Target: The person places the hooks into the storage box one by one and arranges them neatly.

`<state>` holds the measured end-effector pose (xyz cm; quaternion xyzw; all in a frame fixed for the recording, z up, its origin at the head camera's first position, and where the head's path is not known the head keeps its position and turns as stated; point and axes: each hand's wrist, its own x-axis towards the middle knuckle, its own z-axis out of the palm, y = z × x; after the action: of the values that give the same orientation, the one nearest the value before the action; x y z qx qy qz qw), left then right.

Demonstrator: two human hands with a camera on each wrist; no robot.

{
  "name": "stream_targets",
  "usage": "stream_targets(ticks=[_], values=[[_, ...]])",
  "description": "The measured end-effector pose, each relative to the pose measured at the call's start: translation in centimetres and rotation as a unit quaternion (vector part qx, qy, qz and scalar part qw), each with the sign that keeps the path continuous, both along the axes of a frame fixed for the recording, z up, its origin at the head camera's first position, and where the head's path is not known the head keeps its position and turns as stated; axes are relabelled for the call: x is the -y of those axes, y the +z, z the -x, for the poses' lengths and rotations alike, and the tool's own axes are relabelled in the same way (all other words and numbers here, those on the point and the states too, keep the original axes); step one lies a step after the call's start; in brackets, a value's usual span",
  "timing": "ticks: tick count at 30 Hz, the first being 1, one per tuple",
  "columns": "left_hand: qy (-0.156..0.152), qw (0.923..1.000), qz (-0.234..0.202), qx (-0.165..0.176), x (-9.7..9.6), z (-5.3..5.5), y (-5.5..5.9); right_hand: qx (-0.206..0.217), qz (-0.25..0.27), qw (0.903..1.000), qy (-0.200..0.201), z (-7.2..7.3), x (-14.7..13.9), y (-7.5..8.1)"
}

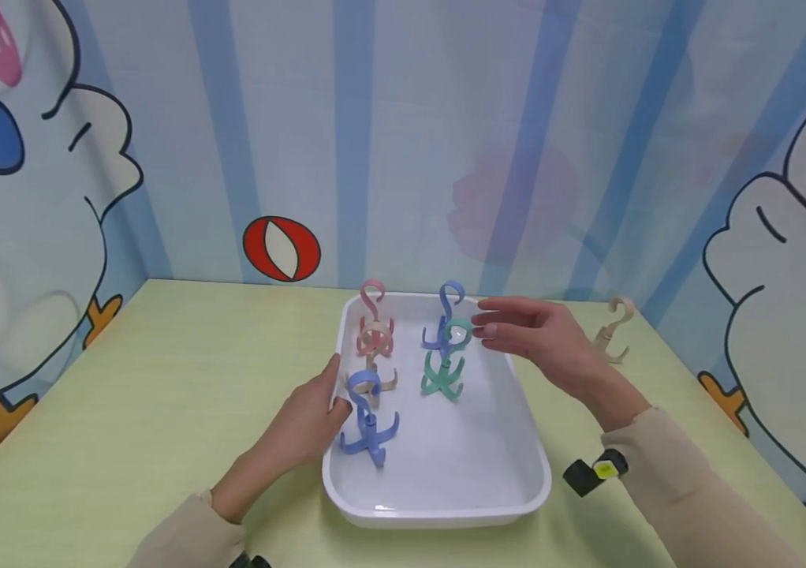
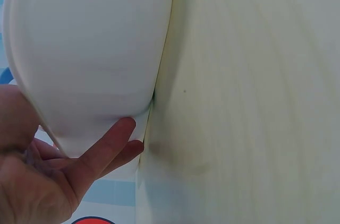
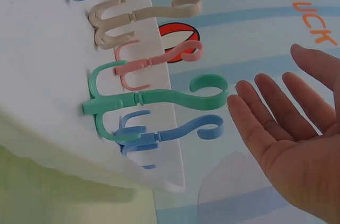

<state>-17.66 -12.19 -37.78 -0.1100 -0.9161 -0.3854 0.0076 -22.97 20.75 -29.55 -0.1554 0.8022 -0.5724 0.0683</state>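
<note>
My left hand [image 1: 304, 418] grips the left rim of a white plastic tray [image 1: 477, 457], thumb over the rim; in the left wrist view its fingers [image 2: 109, 147] lie along the outer wall. Five-part hanging hooks stand upright in the tray: pink [image 1: 372, 291], beige [image 1: 372, 364] and blue [image 1: 369, 436] down the left side, another blue one [image 1: 442, 335] at the back right. In front of that stands a green hook [image 1: 442, 379]. My right hand [image 1: 545, 339] hovers over the right rim beside the green hook's curl, fingers extended, holding nothing; the right wrist view shows a bare palm [image 3: 303, 171].
Another beige hook [image 1: 609, 335] stands on the pale yellow table [image 1: 218, 355], right of the tray and behind my right hand. A striped blue backdrop [image 1: 403, 142] with printed cartoon figures rises at the table's back and sides.
</note>
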Motion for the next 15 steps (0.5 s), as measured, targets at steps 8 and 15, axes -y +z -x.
stream_targets(ticks=[8, 15], values=[[0.001, 1.0000, 0.005, 0.003, 0.0, -0.1, 0.1, 0.015, 0.092, 0.9949, -0.038, 0.0, -2.4, -0.7], [0.005, 0.9999, 0.010, 0.004, 0.0, -0.1, 0.2, 0.003, 0.154, 0.9852, -0.075, 0.4, -4.3, -1.9]])
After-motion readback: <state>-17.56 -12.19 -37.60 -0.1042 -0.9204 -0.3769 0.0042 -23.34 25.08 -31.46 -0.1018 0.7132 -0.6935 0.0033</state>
